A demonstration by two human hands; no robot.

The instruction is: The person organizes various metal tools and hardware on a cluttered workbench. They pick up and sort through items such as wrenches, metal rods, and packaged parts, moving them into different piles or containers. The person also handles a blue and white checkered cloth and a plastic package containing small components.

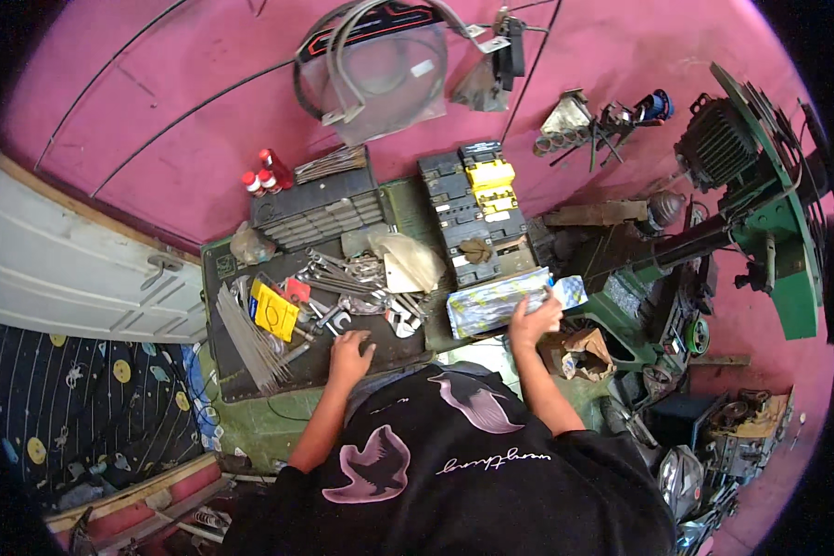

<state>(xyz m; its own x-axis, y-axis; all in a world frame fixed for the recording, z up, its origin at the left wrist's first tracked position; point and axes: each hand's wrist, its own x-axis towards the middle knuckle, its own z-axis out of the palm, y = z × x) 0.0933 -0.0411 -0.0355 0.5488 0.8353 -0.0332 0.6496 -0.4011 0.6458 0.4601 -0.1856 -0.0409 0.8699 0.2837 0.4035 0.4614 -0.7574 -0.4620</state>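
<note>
My right hand [534, 322] is at the right end of a long silver, blue and yellow-green patterned box [491, 306], its fingers closed on the edge beside a raised flap. The box lies at the right part of the bench, in front of a black and yellow tool organizer [459, 208]. My left hand [350, 358] rests at the near edge of the dark bench mat [389, 347], fingers apart and holding nothing. Just beyond it lie several wrenches [329, 318]. Farther left are a yellow card package [273, 309] and a fan of thin grey rods [244, 343].
A dark drawer cabinet [320, 208] stands at the back against the pink wall, with red bottles [267, 176] beside it. More wrenches and a pale bag [408, 264] crowd the mat. At right are a brown paper bag [579, 355] and a green drill press [792, 241].
</note>
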